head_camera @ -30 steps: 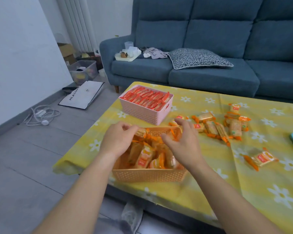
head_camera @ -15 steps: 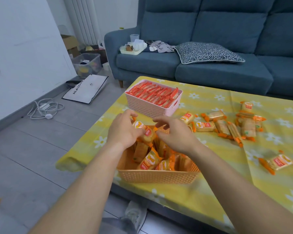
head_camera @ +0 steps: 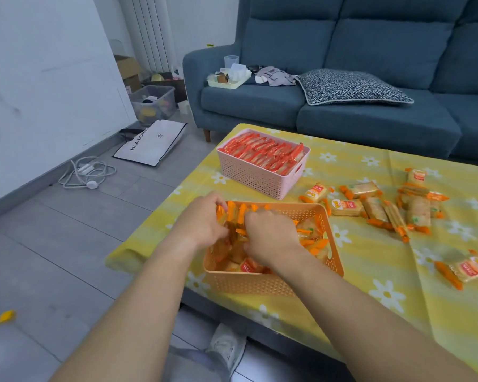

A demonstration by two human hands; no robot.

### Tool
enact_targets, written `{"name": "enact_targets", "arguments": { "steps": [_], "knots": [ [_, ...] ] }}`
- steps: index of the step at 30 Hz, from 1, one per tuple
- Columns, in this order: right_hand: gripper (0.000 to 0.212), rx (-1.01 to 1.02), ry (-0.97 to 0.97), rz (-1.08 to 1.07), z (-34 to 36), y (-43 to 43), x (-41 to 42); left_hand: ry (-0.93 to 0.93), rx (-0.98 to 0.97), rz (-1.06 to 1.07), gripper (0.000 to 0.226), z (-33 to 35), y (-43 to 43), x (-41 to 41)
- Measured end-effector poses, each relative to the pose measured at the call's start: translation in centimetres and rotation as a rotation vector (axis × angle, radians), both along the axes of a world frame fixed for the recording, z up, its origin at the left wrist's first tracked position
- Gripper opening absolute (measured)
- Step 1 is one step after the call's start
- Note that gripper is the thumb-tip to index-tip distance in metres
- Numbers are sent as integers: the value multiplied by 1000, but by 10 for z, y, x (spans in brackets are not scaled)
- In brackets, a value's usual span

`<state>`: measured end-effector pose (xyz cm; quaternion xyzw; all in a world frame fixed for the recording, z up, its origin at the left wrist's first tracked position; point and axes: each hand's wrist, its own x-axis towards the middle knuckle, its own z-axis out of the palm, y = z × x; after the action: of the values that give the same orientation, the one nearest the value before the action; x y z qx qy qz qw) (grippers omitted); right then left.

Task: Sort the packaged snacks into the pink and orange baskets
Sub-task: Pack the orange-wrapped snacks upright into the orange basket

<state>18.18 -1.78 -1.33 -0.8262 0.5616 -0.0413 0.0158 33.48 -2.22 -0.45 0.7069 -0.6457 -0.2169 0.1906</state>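
While left grip [head_camera: 204,224] and right grip [head_camera: 271,238] clutch packets [head_camera: 250,265] in orange basket [head_camera: 260,285], yellow worktop [head_camera: 370,271] fronts far blue sofa [head_camera: 370,119]; grey floor [head_camera: 66,244] left.

Bright, soft, even indoor light.
Faint shadow beside the orange plastic lattice basket [head_camera: 260,285]; the white ribbed radiator [head_camera: 146,31] leans with wide-angle distortion.

yellow daisy-print tablecloth [head_camera: 370,260], pink basket [head_camera: 260,180], orange basket [head_camera: 260,283], blue sofa [head_camera: 370,51].
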Motion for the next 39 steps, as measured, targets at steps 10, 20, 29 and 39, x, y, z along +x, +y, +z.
{"name": "enact_targets", "arguments": {
  "steps": [10,20,29,39],
  "knots": [
    [35,195,-309,-234,15,-6,-2,-127,245,-47,76,10,-5,-5],
    [28,377,-474,-136,3,-13,-10,-75,172,-256,18,8,-4,-4],
    [35,255,196,87,-12,3,-12,-142,164,-80,26,1,-5,-11],
    [26,268,153,124,-5,2,-13,-185,122,-21,32,-2,-7,-7]
  ]
}}
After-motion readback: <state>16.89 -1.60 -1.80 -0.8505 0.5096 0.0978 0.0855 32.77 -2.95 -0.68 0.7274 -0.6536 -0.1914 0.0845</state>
